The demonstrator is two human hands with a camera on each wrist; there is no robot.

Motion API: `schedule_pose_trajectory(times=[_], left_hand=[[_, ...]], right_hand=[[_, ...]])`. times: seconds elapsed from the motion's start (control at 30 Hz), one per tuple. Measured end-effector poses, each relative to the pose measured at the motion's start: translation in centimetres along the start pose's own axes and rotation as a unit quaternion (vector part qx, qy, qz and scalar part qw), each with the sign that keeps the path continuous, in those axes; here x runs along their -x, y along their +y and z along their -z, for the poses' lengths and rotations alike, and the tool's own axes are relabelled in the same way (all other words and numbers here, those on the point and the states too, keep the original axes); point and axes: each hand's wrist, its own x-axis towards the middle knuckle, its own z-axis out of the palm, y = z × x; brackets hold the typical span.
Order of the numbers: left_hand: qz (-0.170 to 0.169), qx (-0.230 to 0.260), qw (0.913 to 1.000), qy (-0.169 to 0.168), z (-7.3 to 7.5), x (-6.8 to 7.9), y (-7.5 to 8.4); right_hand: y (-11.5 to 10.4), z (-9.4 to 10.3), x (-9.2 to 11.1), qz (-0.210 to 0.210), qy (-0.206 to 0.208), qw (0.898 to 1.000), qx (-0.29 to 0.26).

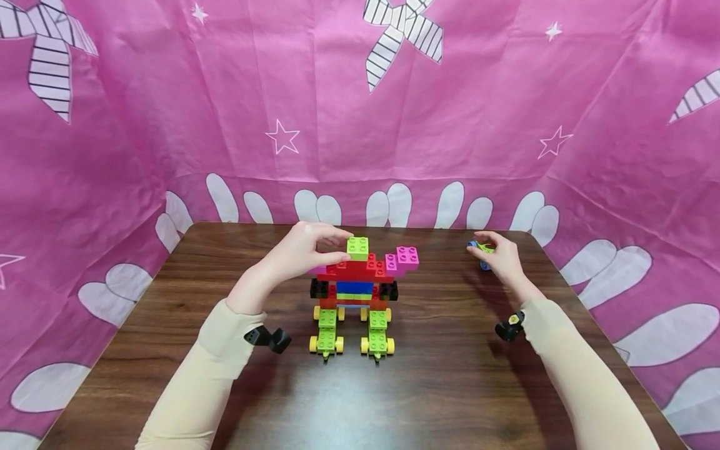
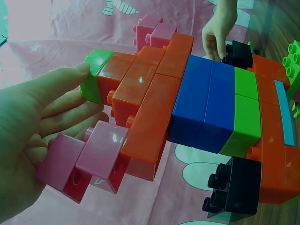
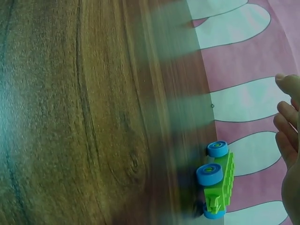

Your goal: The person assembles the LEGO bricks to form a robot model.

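A toy-brick figure (image 1: 357, 267) stands on two lime-green wheeled bases with yellow wheels. It has red, blue, pink and black bricks, and a lime-green brick (image 1: 357, 249) sits at its top. My left hand (image 1: 306, 249) pinches that top brick, its thumb on one face in the left wrist view and the fingers partly behind it. Over at the right, my right hand (image 1: 502, 257) hovers by a small lime-green toy car base (image 3: 220, 180) with blue wheels. The right wrist view shows a gap between its loosely bent fingers and the car base.
The brown wooden table (image 1: 444, 381) runs up to a pink cloth backdrop (image 1: 349, 137) with white bows and petals. The car base stands near the table's far right edge. A black wrist camera (image 1: 509, 326) is strapped on the right sleeve.
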Motion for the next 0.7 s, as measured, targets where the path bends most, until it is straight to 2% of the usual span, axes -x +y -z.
schedule_pose_trajectory(times=[0.27, 0.7], left_hand=[[-0.004, -0.007, 1.0, 0.001, 0.0, 0.0, 0.1], [0.002, -0.003, 1.0, 0.002, 0.0, 0.1, 0.1]], right_hand=[[1.1, 0.3, 0.0, -0.023, 0.002, 1.0, 0.005], [3.2, 1.3, -0.2, -0.056, -0.038, 0.997, 0.026]])
